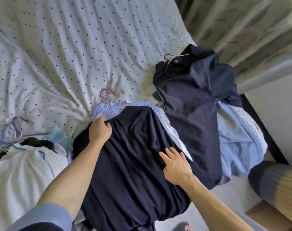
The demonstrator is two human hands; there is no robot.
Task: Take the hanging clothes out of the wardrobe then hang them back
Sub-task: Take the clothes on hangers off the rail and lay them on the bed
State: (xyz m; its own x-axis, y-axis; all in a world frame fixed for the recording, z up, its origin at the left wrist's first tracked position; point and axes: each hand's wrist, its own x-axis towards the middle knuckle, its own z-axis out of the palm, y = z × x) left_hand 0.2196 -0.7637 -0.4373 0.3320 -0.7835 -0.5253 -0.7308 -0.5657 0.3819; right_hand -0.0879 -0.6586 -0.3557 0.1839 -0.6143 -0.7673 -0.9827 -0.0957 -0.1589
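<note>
A dark navy T-shirt lies on top of a pile of clothes at the near edge of the bed. My left hand grips its collar area, just below a blue striped shirt on a pink hanger. My right hand rests flat on the T-shirt's right side, fingers spread. To the right lies a navy polo shirt on a wire hanger, over a light blue shirt. No wardrobe is in view.
The bed has a white sheet with dark dots. A white garment and a tangle of loose hangers lie at the left. A beige curtain hangs at the right, beside the dark bed frame.
</note>
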